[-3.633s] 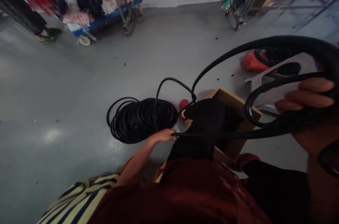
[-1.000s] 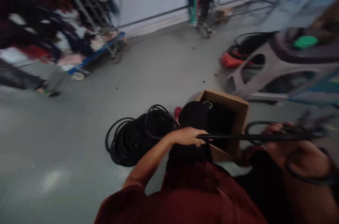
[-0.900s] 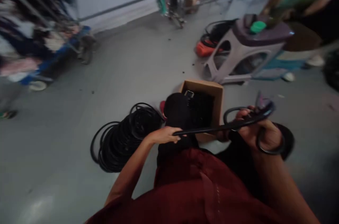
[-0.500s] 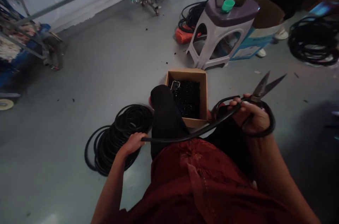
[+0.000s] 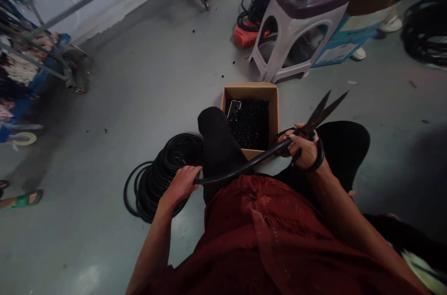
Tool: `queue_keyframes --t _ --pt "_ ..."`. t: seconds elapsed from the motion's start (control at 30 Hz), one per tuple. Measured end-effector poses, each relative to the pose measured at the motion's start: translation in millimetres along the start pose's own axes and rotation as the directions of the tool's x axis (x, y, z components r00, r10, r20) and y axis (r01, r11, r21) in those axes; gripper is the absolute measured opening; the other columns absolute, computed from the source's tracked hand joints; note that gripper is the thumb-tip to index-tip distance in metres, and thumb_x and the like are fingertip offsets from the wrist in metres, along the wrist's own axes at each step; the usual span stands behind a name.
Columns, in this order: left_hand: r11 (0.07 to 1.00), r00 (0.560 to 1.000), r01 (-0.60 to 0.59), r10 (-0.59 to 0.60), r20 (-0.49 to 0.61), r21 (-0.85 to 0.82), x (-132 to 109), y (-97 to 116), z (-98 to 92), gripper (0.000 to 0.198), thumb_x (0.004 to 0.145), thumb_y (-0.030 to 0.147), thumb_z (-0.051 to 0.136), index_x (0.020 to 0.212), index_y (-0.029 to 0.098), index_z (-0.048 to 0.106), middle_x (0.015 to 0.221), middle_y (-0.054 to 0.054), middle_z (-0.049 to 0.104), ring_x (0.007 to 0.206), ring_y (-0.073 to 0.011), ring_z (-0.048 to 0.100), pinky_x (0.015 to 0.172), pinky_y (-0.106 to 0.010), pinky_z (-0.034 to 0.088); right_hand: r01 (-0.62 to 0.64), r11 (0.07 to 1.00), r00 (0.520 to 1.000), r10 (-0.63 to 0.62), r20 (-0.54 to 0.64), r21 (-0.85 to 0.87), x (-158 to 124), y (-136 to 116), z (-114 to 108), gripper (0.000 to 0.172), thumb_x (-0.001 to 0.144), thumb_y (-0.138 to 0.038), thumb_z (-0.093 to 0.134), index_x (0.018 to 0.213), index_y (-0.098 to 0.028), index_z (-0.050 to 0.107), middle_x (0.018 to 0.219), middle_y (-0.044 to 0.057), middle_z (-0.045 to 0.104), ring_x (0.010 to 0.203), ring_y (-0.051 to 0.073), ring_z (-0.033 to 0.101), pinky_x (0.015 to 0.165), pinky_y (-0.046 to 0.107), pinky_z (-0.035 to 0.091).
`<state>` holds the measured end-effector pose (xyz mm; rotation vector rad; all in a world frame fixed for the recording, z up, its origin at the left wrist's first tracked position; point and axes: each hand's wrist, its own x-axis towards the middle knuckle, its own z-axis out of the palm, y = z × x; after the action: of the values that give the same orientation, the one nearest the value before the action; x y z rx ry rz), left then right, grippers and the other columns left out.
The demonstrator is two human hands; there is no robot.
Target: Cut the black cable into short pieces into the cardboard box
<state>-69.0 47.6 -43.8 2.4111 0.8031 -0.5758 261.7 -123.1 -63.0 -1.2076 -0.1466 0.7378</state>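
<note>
Black flexible tube (image 5: 244, 163) lies across the person's lap, running from the left hand (image 5: 181, 184), closed around it beside the dark-trousered knee (image 5: 218, 132), to the right hand (image 5: 303, 150). Right hand grips the tube together with the handles of large black shears (image 5: 319, 116); blades slightly parted, tips pointing up and away from the person. A coil of black tube (image 5: 164, 183) lies on the grey floor (image 5: 139, 76), just below and beside the left hand. A cardboard box (image 5: 258, 86) sits on the floor just past the knee, holding small black pieces (image 5: 249, 127) and a small rectangular item with a pale rim (image 5: 234, 108). Beyond the box stands a white plastic stool with a purple top (image 5: 296, 39).
</note>
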Motion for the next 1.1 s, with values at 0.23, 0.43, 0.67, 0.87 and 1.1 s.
queue_keyframes --t 0.23,0.43,0.67,0.87,1.1 --pt "0.95 0.999 -0.054 0.053 -0.011 -0.308 -5 26 -16.8 0.055 0.087 0.04 0.052 0.137 0.018 0.045 0.137 -0.011 0.052 0.124 -0.0222 0.049 0.106 -0.037 0.035 0.072 0.958 0.997 -0.064 0.039 -0.276 -3 3 8 0.041 0.068 -0.027 0.068 0.102 -0.027 0.045 0.084 -0.003 0.059 0.07 0.015 0.06 0.051 0.026 0.046" --pt "0.809 0.954 -0.292 0.21 -0.213 -0.509 63 119 0.8 0.056 0.088 0.044 0.05 0.136 0.015 0.046 0.135 -0.014 0.054 0.124 -0.0251 0.05 0.106 -0.041 0.037 0.108 0.926 0.979 -0.035 0.2 -0.363 -10 12 36 0.039 0.071 -0.03 0.065 0.103 -0.026 0.044 0.085 -0.003 0.056 0.071 0.013 0.058 0.062 0.028 0.048" --pt "0.627 0.981 -0.192 0.141 -0.132 -0.755 105 151 8.7 0.048 0.087 0.03 0.049 0.132 0.013 0.051 0.075 -0.003 0.067 0.055 -0.0124 0.058 0.059 -0.026 0.05 0.298 0.793 0.946 -0.173 0.273 -0.531 -10 18 36 0.035 0.077 -0.025 0.059 0.109 -0.026 0.045 0.09 0.0 0.056 0.077 0.014 0.057 0.069 0.03 0.046" --pt "0.723 0.954 -0.263 0.095 -0.286 -0.639 113 127 6.2 0.039 0.086 0.025 0.05 0.122 0.016 0.061 0.11 -0.008 0.067 0.06 -0.008 0.054 0.071 -0.026 0.047 0.301 0.732 0.948 -0.159 0.276 -0.611 -9 32 24 0.035 0.08 -0.034 0.057 0.111 -0.024 0.045 0.094 0.005 0.061 0.083 0.019 0.061 0.075 0.034 0.048" --pt "0.224 0.939 -0.213 -0.222 -0.263 -0.951 114 110 -0.1 0.048 0.081 0.04 0.057 0.119 0.011 0.06 0.071 0.001 0.055 0.049 -0.0038 0.039 0.043 -0.017 0.028 0.203 0.645 0.944 0.07 0.321 -0.737 -17 43 -10 0.045 0.08 -0.045 0.057 0.118 -0.022 0.045 0.094 0.006 0.063 0.076 0.019 0.06 0.068 0.033 0.049"
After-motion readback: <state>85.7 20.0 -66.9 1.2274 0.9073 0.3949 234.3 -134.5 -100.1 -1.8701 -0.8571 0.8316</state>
